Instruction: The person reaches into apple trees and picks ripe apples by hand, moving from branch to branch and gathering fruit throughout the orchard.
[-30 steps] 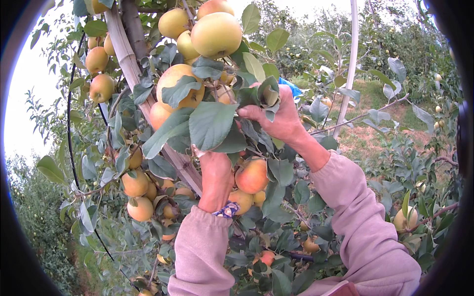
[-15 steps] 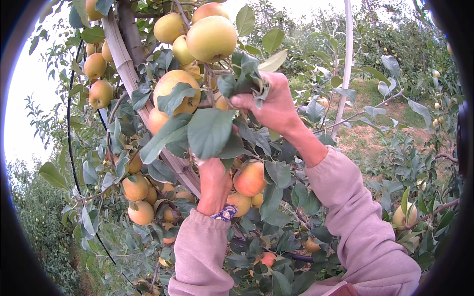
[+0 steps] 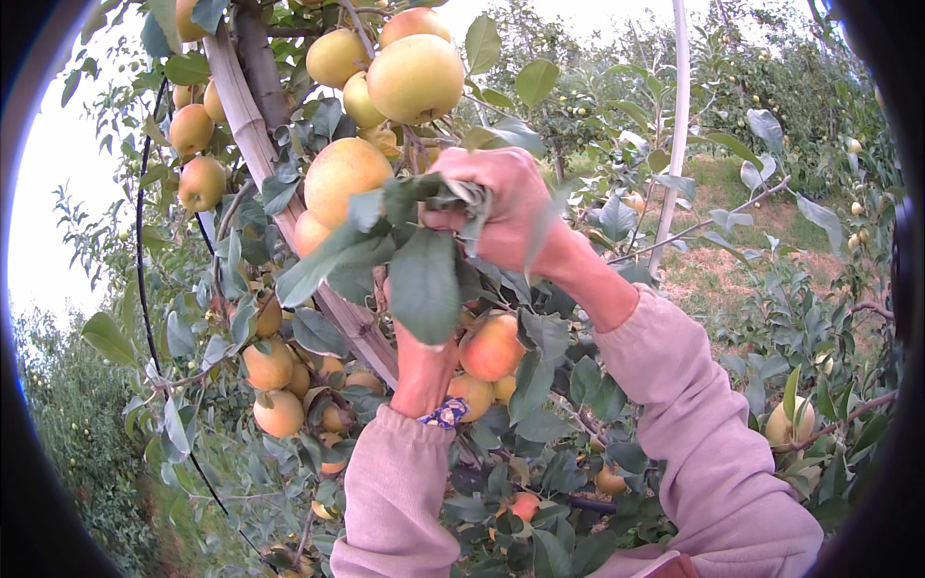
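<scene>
My right hand [image 3: 506,197] is closed on a bunch of crumpled green apple leaves [image 3: 470,204], just right of a large yellow apple [image 3: 345,178]. Below it, my left hand [image 3: 421,364] reaches up among the foliage, its fingers hidden behind a broad leaf [image 3: 424,289]. What the left hand touches cannot be seen. A red-yellow apple [image 3: 493,347] hangs right beside the left wrist, with another yellow apple [image 3: 470,397] under it. Above the hands hangs a cluster with a big greenish-yellow apple [image 3: 416,79]. A blurred leaf [image 3: 547,223] shows against my right wrist.
A pale wooden pole [image 3: 252,144] slants behind the fruit, beside the trunk [image 3: 260,67]. Several apples [image 3: 268,364] hang at the lower left near a black hose [image 3: 142,241]. A thin upright stake [image 3: 672,144] and a bare branch [image 3: 713,220] stand to the right.
My right hand has moved a little left and down, and the leaves in it are now more bunched. The broad leaf has swung, covering more of my left hand.
</scene>
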### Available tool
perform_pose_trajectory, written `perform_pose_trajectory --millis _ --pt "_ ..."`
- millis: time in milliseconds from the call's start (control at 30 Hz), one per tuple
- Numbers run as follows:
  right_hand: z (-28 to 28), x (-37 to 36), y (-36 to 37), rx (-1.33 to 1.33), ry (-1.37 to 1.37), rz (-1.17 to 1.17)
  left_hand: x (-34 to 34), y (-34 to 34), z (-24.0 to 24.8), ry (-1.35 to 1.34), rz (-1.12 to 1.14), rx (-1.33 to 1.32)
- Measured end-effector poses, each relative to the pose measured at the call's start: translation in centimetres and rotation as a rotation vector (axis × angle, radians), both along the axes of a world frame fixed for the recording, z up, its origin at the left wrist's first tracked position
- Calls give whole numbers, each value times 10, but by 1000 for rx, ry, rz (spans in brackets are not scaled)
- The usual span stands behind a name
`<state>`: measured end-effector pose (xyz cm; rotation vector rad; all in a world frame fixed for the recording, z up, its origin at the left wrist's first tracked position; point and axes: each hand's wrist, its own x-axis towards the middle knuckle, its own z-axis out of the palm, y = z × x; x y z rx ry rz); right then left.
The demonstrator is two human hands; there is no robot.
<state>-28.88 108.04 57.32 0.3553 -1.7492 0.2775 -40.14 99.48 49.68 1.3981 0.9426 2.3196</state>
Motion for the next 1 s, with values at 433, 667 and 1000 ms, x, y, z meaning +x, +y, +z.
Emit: perform_pose_trajectory --millis 433,667,1000 --pt "-5 11 -5 210 -110 95 11 -1 -1 248 104 -33" --pt "-27 21 -5 46 15 103 11 -4 -2 457 255 115" --pt "-47 39 -14 -91 -109 34 2 15 -8 333 150 79"
